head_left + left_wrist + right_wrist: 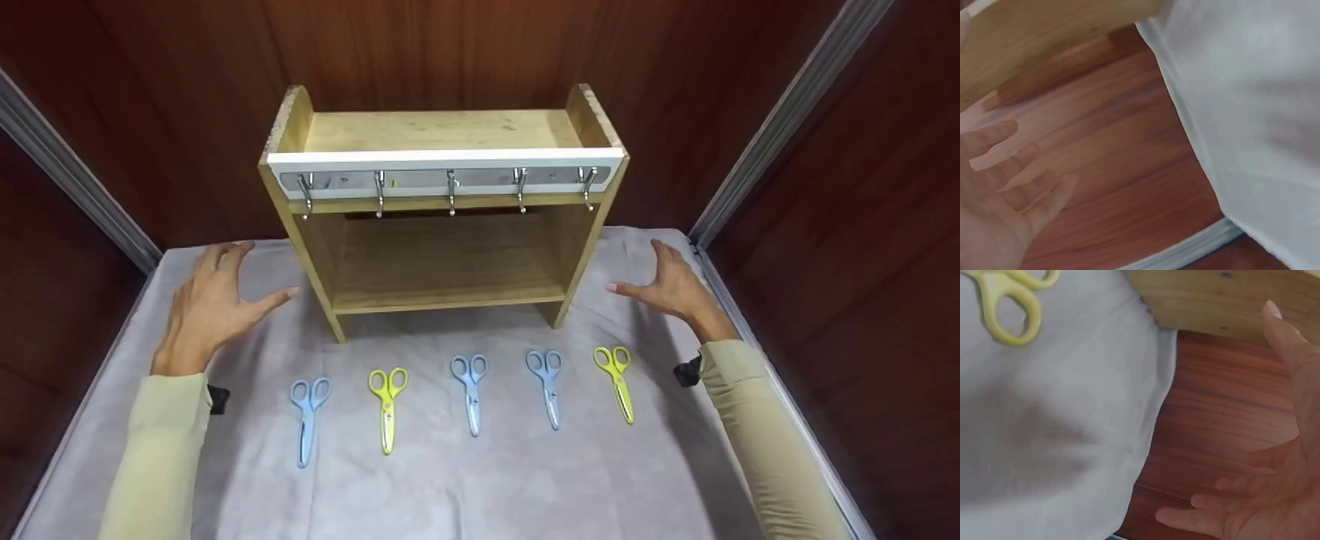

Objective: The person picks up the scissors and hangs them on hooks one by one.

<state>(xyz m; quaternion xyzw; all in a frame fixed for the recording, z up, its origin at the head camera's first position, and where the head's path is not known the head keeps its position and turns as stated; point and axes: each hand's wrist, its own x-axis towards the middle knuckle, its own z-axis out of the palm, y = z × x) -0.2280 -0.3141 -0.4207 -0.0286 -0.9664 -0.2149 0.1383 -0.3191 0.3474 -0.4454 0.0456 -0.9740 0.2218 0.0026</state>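
My left hand (212, 304) is held out to the left of a wooden shelf rack (450, 304), thumb spread from the fingers, holding nothing. On the other side my right hand (670, 285) mirrors it, also bare and apart from the rack. Across the rack's front runs a white-edged strip with metal hooks (451, 191), on which nothing hangs. Several scissors lie in a row before it, handles toward the rack: blue scissors (307, 420) at far left, yellow scissors (388, 409), blue scissors (471, 394) mid-row, more blue scissors (547, 388), and yellow scissors (615, 382) at right.
A pale cloth (495, 487) covers the table under everything. Dark reddish wood panels (465, 52) stand behind and at both sides, with metal corner strips (787, 112) between them. The rack has an open top tray (442, 130) and a lower compartment.
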